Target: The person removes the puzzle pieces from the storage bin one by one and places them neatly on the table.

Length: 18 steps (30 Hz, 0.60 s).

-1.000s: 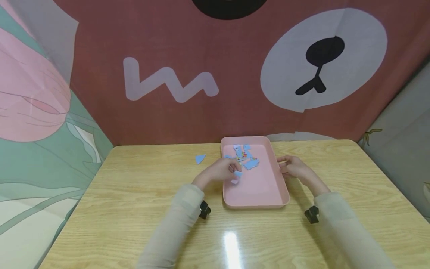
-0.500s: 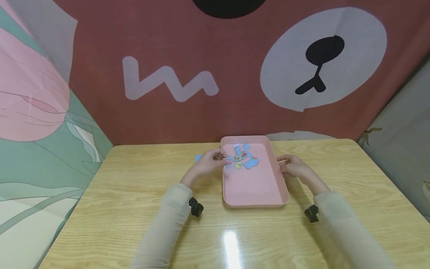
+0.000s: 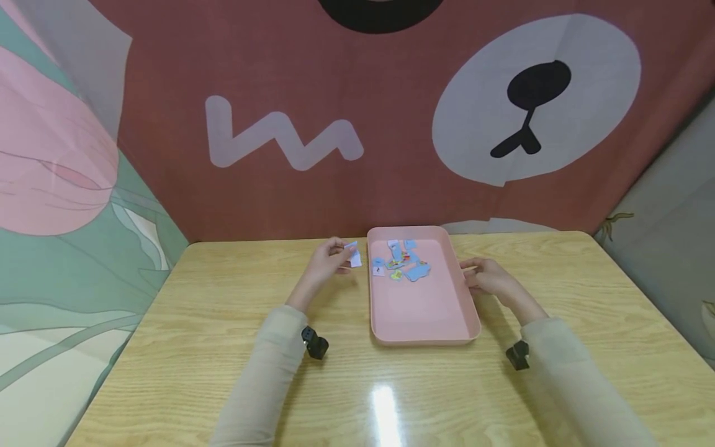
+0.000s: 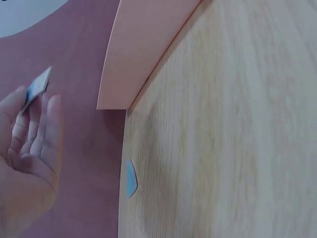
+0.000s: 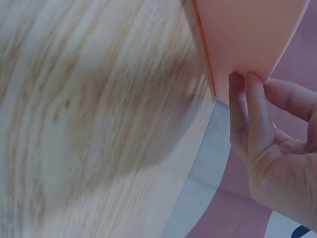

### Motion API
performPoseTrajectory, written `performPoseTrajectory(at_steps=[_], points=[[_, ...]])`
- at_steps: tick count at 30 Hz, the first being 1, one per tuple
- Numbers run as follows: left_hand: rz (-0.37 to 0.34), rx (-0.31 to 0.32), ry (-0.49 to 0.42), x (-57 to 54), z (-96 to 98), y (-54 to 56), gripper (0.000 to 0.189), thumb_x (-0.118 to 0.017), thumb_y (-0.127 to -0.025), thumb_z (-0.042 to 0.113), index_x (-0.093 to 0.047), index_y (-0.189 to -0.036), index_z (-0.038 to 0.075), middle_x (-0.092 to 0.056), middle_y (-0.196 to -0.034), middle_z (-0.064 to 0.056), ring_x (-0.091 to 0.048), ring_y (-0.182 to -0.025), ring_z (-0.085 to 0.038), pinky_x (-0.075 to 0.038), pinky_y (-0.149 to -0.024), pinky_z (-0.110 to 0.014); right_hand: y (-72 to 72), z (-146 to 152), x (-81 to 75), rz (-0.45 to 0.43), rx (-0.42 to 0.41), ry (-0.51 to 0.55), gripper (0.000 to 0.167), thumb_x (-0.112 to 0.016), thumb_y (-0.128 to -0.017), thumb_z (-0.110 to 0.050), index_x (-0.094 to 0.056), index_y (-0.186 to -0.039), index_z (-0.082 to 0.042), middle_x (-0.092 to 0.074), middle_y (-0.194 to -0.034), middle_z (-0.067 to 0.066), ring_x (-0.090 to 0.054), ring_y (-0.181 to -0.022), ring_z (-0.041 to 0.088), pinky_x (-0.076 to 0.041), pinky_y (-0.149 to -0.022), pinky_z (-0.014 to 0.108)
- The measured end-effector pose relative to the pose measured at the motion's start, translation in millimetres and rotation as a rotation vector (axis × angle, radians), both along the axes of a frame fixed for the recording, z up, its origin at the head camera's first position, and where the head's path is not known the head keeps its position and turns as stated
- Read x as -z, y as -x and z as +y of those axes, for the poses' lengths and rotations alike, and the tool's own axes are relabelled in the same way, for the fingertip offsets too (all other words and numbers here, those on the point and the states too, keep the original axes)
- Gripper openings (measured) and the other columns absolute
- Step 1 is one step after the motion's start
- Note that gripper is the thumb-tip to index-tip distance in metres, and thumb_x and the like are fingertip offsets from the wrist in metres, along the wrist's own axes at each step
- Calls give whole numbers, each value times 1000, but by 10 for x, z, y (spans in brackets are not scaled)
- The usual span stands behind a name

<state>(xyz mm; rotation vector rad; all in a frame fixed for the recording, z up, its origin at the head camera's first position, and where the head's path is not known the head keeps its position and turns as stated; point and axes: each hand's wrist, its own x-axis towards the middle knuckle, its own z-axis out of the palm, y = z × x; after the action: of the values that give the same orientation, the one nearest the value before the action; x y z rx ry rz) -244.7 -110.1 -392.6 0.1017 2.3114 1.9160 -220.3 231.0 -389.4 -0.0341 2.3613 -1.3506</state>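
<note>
While the left hand (image 3: 324,265) is pinching a blue-and-white cut-out piece (image 3: 355,257) between thumb and fingers, above the table (image 3: 195,323) and just left of the pink tray (image 3: 424,316), the right hand (image 3: 488,277) is resting its fingertips against the outside of the tray's right wall, presumably steadying it. The pinch is taking in one margin only, apparently leaving the rest of the piece visible. The right fingers are lying loosely extended, enclosing nothing; the right thumb is not showing clearly. Across the tray's far half, a yellow-green piece (image 3: 396,275), a larger blue piece (image 3: 417,272) and others are lying loose, the low walls probably containing them. A separate blue cut-out (image 4: 132,179) is lying near the table's far edge, left of the tray. Both forearms are slanting inward from the near side, the left palm partly facing its wrist camera.
</note>
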Motion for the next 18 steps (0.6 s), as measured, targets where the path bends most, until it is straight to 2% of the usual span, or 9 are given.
performPoseTrajectory(at_steps=[5,11,18], points=[[-11,-89,-2,3,-97,11,32,-56,-97,21,-53,-121,-1,-61,-97,-8,-60,-72,-8,-56,-88,-48,-1,10,2,2,-3,-2,56,-49,-90,-2,-29,-139,16,-50,-127,36,-62,-90,7,-56,-83,26],[-28,-190,-1,0,-203,27,34,-53,-98,18,-54,-125,-3,-59,-100,-8,-56,-75,-7,-56,-91,-43,2,16,14,4,6,1,56,-50,-90,-3,-30,-139,16,-51,-126,34,-61,-89,5,-56,-83,26],[-60,-230,24,53,-318,40,38,-50,-96,9,-51,-132,-4,-58,-104,-11,-56,-82,-10,-57,-89,-35,5,17,30,3,12,8,55,-49,-90,-2,-30,-139,16,-51,-126,34,-61,-87,4,-56,-81,24]])
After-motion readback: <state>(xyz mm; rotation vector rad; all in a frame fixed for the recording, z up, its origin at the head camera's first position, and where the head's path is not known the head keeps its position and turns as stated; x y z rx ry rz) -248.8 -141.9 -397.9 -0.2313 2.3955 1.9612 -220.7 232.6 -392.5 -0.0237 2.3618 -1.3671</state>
